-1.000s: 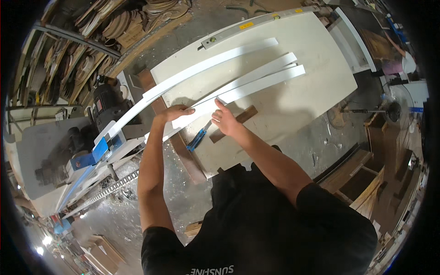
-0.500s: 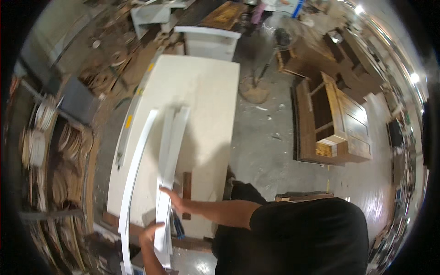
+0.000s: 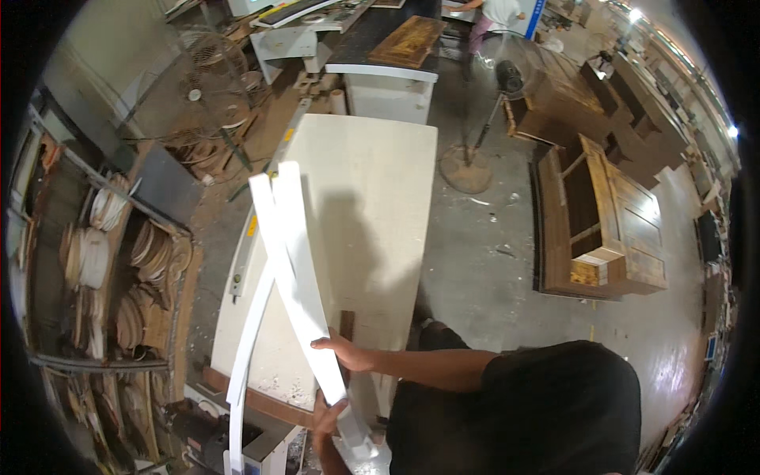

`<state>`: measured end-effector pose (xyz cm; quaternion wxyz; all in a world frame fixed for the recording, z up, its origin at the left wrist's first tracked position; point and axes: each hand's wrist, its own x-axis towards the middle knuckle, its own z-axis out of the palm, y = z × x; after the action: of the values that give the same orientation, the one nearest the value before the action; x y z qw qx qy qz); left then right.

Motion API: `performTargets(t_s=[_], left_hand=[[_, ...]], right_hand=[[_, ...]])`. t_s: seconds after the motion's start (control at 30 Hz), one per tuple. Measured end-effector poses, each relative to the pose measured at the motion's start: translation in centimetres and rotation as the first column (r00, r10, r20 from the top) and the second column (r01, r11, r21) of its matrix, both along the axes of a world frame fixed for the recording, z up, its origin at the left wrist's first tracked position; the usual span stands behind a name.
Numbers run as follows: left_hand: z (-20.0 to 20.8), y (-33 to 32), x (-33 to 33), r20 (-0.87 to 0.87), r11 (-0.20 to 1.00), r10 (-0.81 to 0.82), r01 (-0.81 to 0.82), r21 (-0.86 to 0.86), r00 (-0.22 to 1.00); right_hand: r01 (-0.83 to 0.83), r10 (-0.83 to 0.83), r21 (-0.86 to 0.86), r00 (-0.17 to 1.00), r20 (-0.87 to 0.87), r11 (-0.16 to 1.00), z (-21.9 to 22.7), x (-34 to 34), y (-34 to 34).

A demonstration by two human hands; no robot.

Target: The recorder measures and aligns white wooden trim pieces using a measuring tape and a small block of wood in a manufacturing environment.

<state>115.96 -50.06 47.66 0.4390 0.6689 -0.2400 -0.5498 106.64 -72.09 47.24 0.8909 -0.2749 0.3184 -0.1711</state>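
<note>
A long white strip [image 3: 305, 293] slants over the white-topped table, its far end raised toward the left edge. My right hand [image 3: 351, 353] grips it near the middle of its lower half, thumb on top. Lower down, my left hand [image 3: 325, 413] is closed around the same strip near its near end. A second white strip [image 3: 269, 207] lies against it and partly hides behind it at the far end. Another narrow white strip [image 3: 248, 352] stretches along the table's left side, apart from both hands; the held strips cover its far end.
The table [image 3: 380, 174] has a long level with yellow parts [image 3: 252, 226] along its left edge. Shelves with coiled rolls [image 3: 107, 206] stand at left. A pedestal fan [image 3: 509, 77] and wooden cabinets [image 3: 594, 214] stand at right. Another person [image 3: 499, 12] is at the back.
The held strips have swung, their far ends now further left, crossing over the narrow strip. Both hands have shifted right and slightly nearer in the picture. The whole view has also shifted.
</note>
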Motion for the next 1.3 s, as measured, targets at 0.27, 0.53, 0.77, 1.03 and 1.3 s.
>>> performTargets(t_s=[0.27, 0.53, 0.77, 1.03, 1.3], left_hand=[[6.8, -4.5, -2.3, 0.300, 0.937, 0.323, -0.259, -0.234, 0.898], [21.1, -16.7, -5.0, -0.453, 0.086, 0.731, -0.728, -0.680, 0.510], [11.1, -15.2, -9.4, -0.724, -0.281, 0.672, -0.852, -0.443, 0.155], [-1.2, -13.4, -16.3, -0.826, -0.400, 0.555, -0.901, -0.169, -0.092], [-7.9, -6.5, -17.8, -0.740, -0.547, 0.506, -0.828, 0.121, -0.443]], right_hand=[[-0.217, 0.416, -0.751, 0.906, 0.082, 0.623, 18.7, 3.5, -5.6], [-0.168, 0.453, -0.963, 0.857, -0.247, -0.210, 23.0, 3.6, -8.2], [-0.134, 0.516, -0.864, 0.753, -0.407, -0.486, 14.3, -1.1, -9.8], [-0.158, 0.579, -0.839, 0.657, -0.483, -0.521, 1.4, -8.3, -7.5], [-0.322, 0.501, -0.657, 0.450, -0.739, -0.681, -2.7, -9.8, -5.8]])
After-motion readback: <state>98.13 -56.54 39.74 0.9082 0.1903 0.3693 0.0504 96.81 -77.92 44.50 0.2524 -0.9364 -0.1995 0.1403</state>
